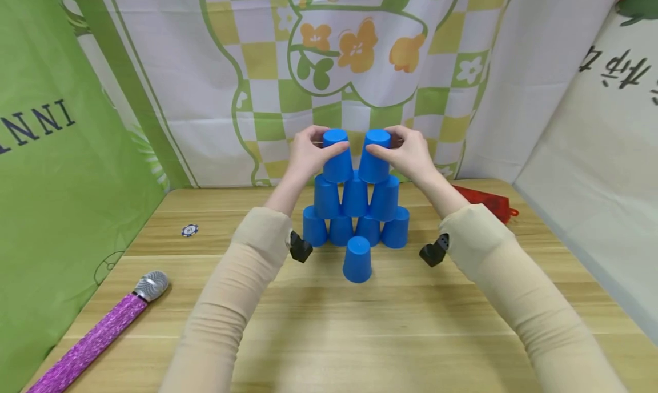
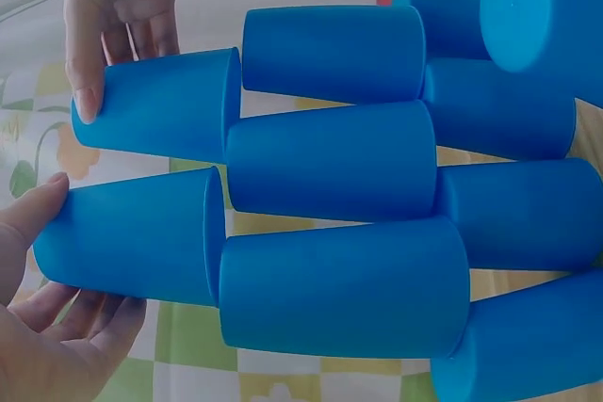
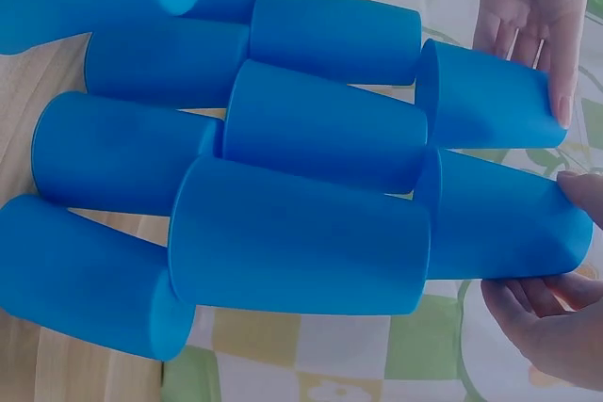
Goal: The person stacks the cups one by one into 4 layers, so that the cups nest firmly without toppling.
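Note:
My left hand grips an upside-down blue cup between thumb and fingers, at the left of the stack's third tier. Beside it my right hand grips a matching cup, with a narrow gap between the two. Both cups stand over the middle row of three blue cups, their rims right at those cups' bases, as the left wrist view shows. Under that is a bottom row of several upturned cups. One more blue cup stands upside down in front of the stack.
A purple glitter microphone lies at the table's left. Behind it is a small poker chip. A red pouch lies at the back right, partly behind my right arm. A patterned curtain hangs behind the wooden table.

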Tool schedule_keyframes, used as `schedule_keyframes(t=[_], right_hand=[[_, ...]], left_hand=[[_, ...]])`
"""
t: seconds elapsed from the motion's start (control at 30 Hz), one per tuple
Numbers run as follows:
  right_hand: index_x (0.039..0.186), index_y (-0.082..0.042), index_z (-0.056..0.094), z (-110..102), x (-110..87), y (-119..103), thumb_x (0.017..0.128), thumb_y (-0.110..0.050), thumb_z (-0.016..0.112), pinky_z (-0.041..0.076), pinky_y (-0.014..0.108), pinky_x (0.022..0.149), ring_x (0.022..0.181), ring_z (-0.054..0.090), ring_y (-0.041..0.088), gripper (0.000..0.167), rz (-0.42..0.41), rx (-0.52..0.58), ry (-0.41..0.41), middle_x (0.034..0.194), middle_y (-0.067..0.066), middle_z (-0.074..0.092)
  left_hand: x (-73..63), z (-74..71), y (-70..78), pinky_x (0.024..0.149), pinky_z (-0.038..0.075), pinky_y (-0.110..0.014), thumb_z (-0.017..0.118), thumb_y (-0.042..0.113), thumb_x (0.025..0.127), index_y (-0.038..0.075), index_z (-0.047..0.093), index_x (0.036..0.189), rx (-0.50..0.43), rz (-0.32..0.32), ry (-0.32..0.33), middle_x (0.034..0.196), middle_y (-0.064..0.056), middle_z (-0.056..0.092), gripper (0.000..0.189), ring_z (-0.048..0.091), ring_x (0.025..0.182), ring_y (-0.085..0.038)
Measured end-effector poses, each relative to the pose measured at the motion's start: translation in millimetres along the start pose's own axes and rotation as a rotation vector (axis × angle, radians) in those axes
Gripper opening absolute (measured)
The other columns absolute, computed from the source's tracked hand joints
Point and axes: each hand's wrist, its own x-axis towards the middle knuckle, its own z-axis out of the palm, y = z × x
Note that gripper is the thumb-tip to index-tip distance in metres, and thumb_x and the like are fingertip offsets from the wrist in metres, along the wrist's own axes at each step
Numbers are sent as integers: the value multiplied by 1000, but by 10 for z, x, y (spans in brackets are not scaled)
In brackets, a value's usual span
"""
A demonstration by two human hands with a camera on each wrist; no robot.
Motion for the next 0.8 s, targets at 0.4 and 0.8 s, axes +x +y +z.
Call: schedule_keyframes(t=[0.4,0.8], right_hand=[[126,-4,55,32,-14,-1,85,-34,68,51,44,92,108,59,30,53,2,0,-10,120,19,62],[126,-2,55,65,-36,11,85,-33,70,51,45,92,107,61,31,54,-36,0,18,119,19,62]], left_hand=[[-25,24,-17,92,52,-37,73,38,80,10,57,123,14,-5,2,122,-8,62,53,59,110,-23],[-33,70,-26,94,51,-37,74,36,81,8,56,124,17,23,6,122,-9,61,55,59,110,-24]])
